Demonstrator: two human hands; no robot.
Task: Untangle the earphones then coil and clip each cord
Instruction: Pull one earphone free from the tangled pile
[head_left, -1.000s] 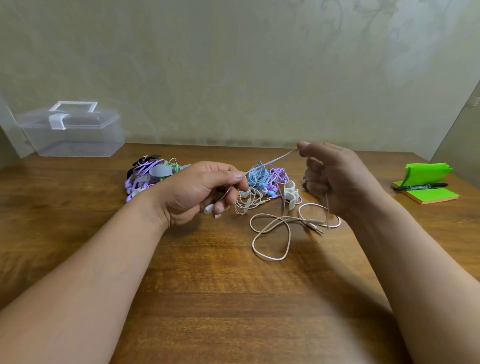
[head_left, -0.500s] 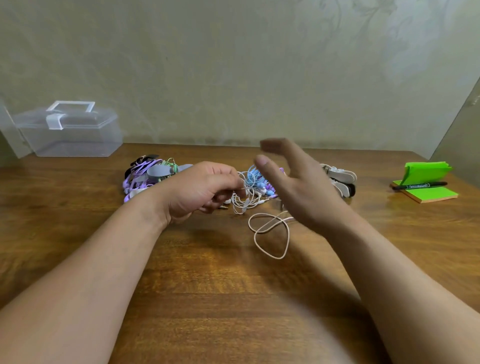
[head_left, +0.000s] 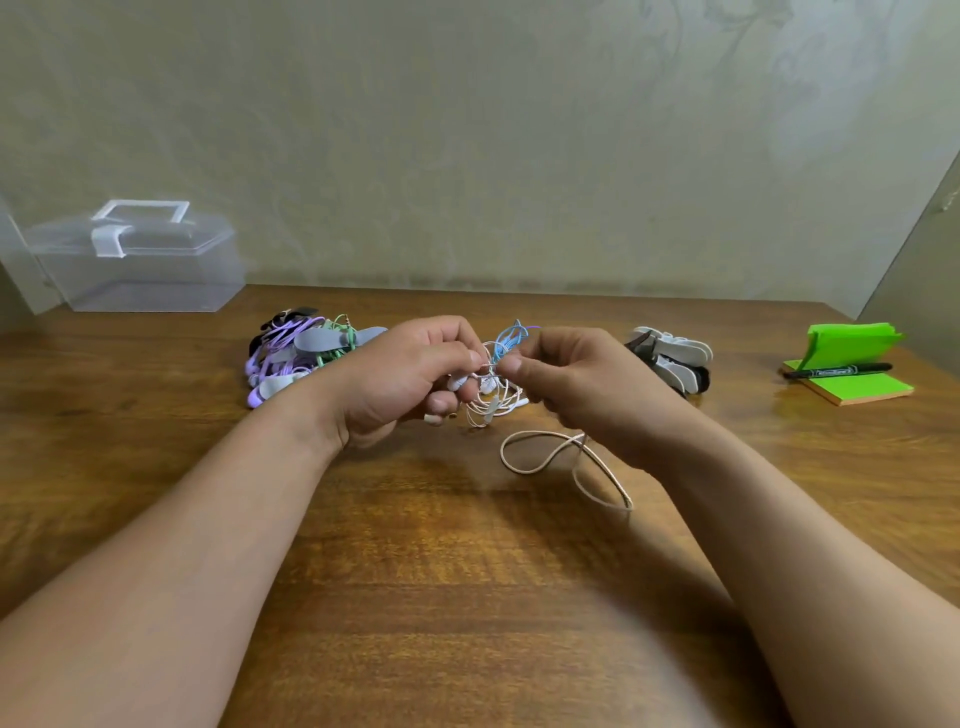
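**Midway: one white cord half freed, more knots waiting behind**

Close to the front edge of the desk (head_left: 467, 597) there are only the two forearms. Just beyond them a loose loop of the white cord (head_left: 540, 457) lies on the wood under the right wrist, so part of this cord looks freed.

At mid-desk the left hand (head_left: 405, 384) has its fingers (head_left: 452, 345) curled round the white earbuds and a bunch of that cord. The right hand (head_left: 587, 389) pinches a strand between thumb and forefinger, right beside the left fingertips. This cord is not yet coiled or clipped.

Directly behind the hands sits a blue and purple tangle (head_left: 511, 338), touching the white strands. Whether it is knotted into them I cannot tell; if it is, it would drag along with any pull.

Toward the far edge on the left lies a heap of clipped bundles (head_left: 301, 353) in purple and green, apparently finished work. On the right, well apart, is a pile of spare clips (head_left: 670, 353), and further right a green notepad (head_left: 852, 387) with a black marker (head_left: 836, 371) across it. A clear box (head_left: 135, 260) stands in the far left corner.
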